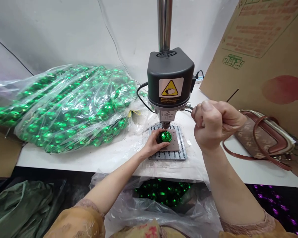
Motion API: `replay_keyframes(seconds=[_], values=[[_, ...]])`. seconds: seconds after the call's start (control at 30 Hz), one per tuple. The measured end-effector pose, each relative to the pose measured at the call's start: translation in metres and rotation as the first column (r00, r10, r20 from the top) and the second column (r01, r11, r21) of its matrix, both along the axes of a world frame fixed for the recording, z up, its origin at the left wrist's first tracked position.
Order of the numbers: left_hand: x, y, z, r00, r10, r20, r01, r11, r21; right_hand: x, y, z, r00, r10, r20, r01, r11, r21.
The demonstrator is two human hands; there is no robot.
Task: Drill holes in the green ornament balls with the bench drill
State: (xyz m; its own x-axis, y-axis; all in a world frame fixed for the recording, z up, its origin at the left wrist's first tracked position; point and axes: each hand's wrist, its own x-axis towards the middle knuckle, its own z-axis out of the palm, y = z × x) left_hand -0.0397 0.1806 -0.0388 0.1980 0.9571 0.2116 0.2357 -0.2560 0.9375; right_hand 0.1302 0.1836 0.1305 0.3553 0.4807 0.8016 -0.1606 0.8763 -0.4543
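Note:
Under the chuck of a black bench drill press (171, 77), my left hand (152, 143) grips a shiny green faceted ball (166, 136) between thumb and fingers. The ball rests on a brown board (174, 145) on the slotted metal base (183, 153). The drill's tip is close above the ball; whether it touches cannot be made out. On the right, my right hand (211, 122) is closed in a fist around the drill press lever (189, 107), most of which the fingers hide. A thin dark rod (232, 95) sticks up behind that fist.
A clear plastic bag (72, 109) full of green faceted balls lies at the left. A brown handbag (260, 135) and a tall cardboard box (263, 66) stand at the right. Below the table's front edge, an open plastic bag (149, 215) holds more green balls (164, 191).

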Motion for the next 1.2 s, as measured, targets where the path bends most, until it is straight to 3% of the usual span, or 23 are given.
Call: replay_keyframes(seconds=[0.3, 0.53, 0.87, 1.03, 1.1, 1.2], values=[[0.002, -0.001, 0.001, 0.997, 0.015, 0.071, -0.013, 1.000, -0.027, 0.004, 0.006, -0.015, 0.998, -0.046, 0.032, 0.043, 0.995, 0.088], [0.001, 0.000, -0.003, 1.000, -0.010, 0.021, 0.010, 1.000, 0.007, 0.004, 0.008, -0.026, 0.998, -0.055, 0.026, 0.049, 0.978, 0.204], [0.002, -0.001, -0.001, 0.999, 0.005, 0.047, -0.005, 1.000, -0.013, 0.006, 0.008, -0.032, 0.998, -0.001, 0.068, -0.017, 0.967, 0.256], [0.002, -0.004, 0.001, 0.999, -0.004, 0.049, 0.004, 1.000, -0.012, 0.005, 0.005, -0.041, 0.997, -0.028, 0.068, 0.008, 0.961, 0.275], [0.002, -0.004, 0.002, 0.999, -0.002, 0.054, 0.002, 1.000, -0.010, 0.004, 0.002, -0.037, 0.998, -0.036, 0.056, 0.020, 0.966, 0.256], [0.005, -0.004, 0.004, 0.999, 0.004, 0.054, -0.003, 1.000, -0.016, 0.002, 0.001, -0.014, 1.000, -0.019, 0.013, 0.017, 0.993, 0.116]])
